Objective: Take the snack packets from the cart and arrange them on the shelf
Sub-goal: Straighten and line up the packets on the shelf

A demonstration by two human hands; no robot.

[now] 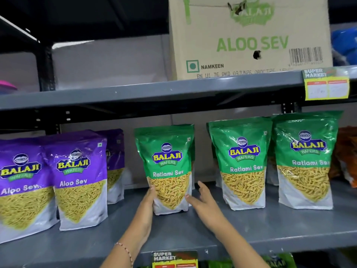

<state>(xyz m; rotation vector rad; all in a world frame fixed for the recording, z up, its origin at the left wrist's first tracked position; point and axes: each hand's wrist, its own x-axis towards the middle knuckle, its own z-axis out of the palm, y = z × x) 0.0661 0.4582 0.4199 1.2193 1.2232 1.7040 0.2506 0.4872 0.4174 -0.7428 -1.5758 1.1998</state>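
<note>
A green Ratlami Sev packet (168,167) stands upright in the middle of the grey shelf (251,229). My left hand (149,200) grips its lower left edge. My right hand (201,198) is beside its lower right edge, fingers spread, the thumb touching the packet. Two more green Ratlami Sev packets (241,163) (305,157) stand to the right, with others behind them. Purple Aloo Sev packets (81,178) (21,188) stand in rows at the left. The cart is out of view.
A cardboard Aloo Sev box (249,37) sits on the upper shelf (135,97). Price tags (326,84) (173,259) hang on the shelf edges. Orange packets (345,155) lie at the far right. More green packets show on the shelf below.
</note>
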